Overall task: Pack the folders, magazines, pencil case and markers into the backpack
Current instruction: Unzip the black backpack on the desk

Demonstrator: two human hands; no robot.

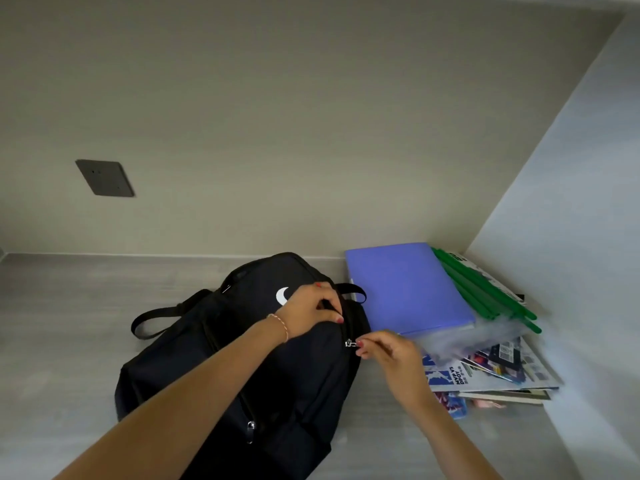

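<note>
The right hand (388, 351) pinches the small silver zipper pull (350, 343) on the black cloth backpack (277, 368). The left hand (311, 308) grips the bag's top. The purple plastic folder (405, 285) lies just past the right fingers.

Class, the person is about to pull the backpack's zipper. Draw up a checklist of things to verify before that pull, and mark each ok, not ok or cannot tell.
1. Right hand pinches the silver zipper pull: ok.
2. Left hand grips the top of the black backpack to steady it: ok.
3. Backpack lies on the grey surface, not hanging off an edge: ok.
4. Main compartment is open for packing: not ok, it looks shut.
5. Purple folder, green folders and magazines are stacked beside the backpack: ok.
6. Pencil case and markers are at hand: cannot tell, none is plainly seen.
</note>
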